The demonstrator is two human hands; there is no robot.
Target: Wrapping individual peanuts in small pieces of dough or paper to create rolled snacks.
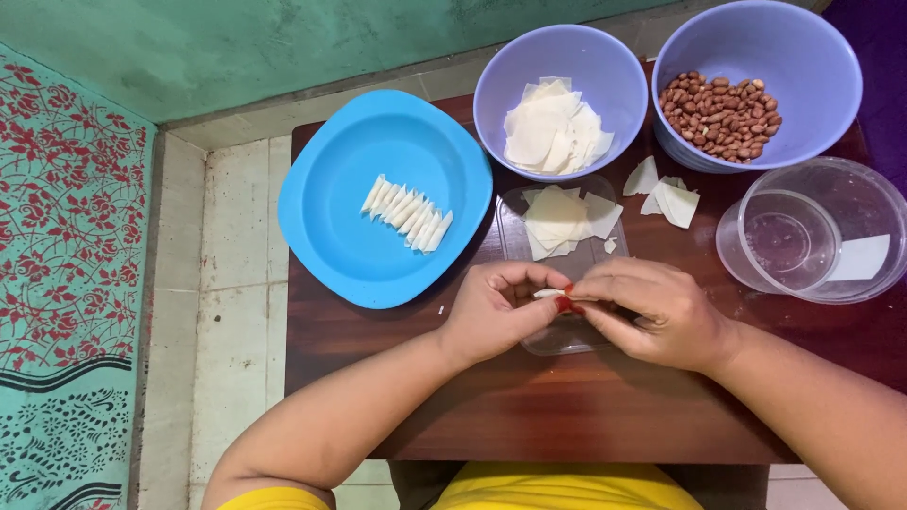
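My left hand [496,312] and my right hand [652,312] meet over the near end of a clear plastic tray [515,241], and together they pinch a small white piece of dough wrapper [548,294] between their fingertips. Cut wrapper pieces [557,219] lie further back in that tray. To the left, a blue plate [331,236] carries a row of several folded wrappers [408,212]. Behind the hands stands a lilac bowl [614,71] with more wrapper pieces, and beside it another lilac bowl [803,57] with peanuts [720,111].
All of this rests on a small dark wooden table [586,406]. A clear round container [812,236] stands at the right, with loose wrapper scraps [666,196] beside it. Tiled floor [231,283] and a patterned mat [66,283] lie to the left.
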